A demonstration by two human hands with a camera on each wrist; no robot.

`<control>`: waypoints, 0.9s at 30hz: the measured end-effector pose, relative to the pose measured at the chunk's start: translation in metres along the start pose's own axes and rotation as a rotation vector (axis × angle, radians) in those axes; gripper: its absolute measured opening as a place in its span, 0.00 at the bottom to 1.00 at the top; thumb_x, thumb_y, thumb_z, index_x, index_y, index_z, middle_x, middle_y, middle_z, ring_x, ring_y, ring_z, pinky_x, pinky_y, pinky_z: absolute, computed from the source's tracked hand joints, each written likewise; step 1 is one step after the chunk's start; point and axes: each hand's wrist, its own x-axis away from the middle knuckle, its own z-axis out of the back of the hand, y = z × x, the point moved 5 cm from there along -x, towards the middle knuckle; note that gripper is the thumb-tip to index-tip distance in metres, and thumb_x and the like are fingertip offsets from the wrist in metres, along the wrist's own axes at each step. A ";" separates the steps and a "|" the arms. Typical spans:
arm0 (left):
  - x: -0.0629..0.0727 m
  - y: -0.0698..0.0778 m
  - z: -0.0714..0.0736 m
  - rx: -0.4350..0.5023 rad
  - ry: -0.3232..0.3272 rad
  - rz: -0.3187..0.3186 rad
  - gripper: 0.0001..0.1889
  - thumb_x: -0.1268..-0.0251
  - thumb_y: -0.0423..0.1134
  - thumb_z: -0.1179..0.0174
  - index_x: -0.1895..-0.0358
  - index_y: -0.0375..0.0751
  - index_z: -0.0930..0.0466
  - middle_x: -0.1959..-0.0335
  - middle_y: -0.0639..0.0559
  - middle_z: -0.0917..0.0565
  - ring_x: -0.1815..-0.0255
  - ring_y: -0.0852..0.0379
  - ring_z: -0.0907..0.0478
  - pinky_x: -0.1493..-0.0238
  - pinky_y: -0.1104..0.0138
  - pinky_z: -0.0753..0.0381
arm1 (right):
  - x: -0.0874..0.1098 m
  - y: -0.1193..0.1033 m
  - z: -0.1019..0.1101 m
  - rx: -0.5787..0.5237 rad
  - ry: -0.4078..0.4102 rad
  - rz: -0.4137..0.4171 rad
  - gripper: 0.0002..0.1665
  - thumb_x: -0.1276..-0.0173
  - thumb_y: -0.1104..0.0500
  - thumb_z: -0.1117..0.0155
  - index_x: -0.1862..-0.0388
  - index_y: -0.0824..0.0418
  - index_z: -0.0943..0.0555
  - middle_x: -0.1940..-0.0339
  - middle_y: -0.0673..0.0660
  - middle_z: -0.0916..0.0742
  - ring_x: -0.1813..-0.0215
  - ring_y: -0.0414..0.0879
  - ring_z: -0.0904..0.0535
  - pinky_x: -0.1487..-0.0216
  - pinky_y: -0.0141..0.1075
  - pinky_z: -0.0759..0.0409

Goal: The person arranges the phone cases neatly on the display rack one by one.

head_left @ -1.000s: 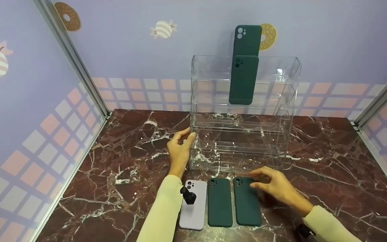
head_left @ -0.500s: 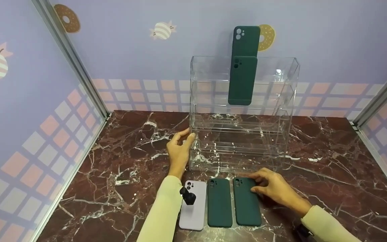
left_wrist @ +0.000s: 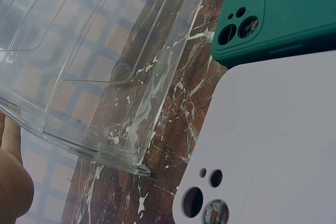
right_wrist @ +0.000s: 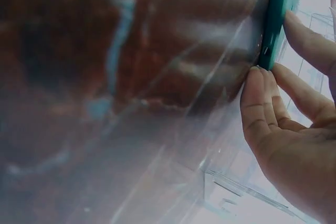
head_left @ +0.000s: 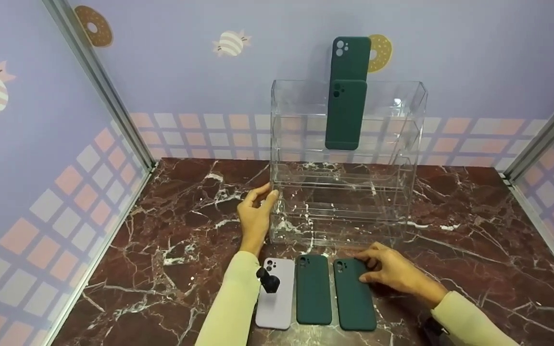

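My left hand (head_left: 256, 216) holds the left side wall of a clear tiered display rack (head_left: 349, 204); its fingertips meet at the wall's edge. My right hand (head_left: 392, 269) pinches the upper right corner of the rightmost dark green phone case (head_left: 355, 298). In the right wrist view, the thumb touches that case's side and other fingers (right_wrist: 254, 95) its end. A second green phone case (head_left: 313, 293) lies beside it, then a pale lilac phone case (head_left: 282, 307), partly hidden by the left wrist's black camera mount.
Two more green phone cases stand in the rack's upper tiers: a front one (head_left: 346, 117) overlaps a rear one (head_left: 351, 57). The rack stands on a dark red marble-patterned table (head_left: 185, 206). Patterned walls (head_left: 181, 62) with metal edge strips enclose the back and sides.
The rightmost green case has slid slightly towards me, and my right hand has shifted a little with it. My left hand stays at the rack.
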 end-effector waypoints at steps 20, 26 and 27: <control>0.000 0.001 -0.001 0.024 0.009 -0.006 0.12 0.35 0.25 0.28 0.49 0.25 0.12 0.53 0.28 0.13 0.59 0.60 0.15 0.57 0.72 0.17 | 0.001 -0.004 -0.003 0.035 0.043 0.014 0.24 0.39 0.61 0.17 0.48 0.65 0.20 0.56 0.56 0.18 0.58 0.49 0.19 0.57 0.42 0.16; -0.001 0.000 -0.001 0.021 0.012 -0.006 0.12 0.35 0.24 0.28 0.49 0.26 0.11 0.54 0.29 0.13 0.59 0.60 0.15 0.58 0.72 0.18 | 0.002 -0.001 -0.003 -0.068 0.049 -0.034 0.25 0.39 0.63 0.16 0.47 0.67 0.19 0.56 0.58 0.17 0.57 0.51 0.16 0.57 0.42 0.15; 0.000 0.000 -0.001 0.021 0.012 -0.006 0.13 0.35 0.24 0.28 0.49 0.26 0.12 0.54 0.30 0.12 0.59 0.59 0.15 0.58 0.72 0.18 | 0.002 0.000 -0.003 -0.089 0.052 -0.045 0.26 0.40 0.63 0.16 0.47 0.67 0.18 0.56 0.58 0.16 0.57 0.51 0.16 0.56 0.41 0.15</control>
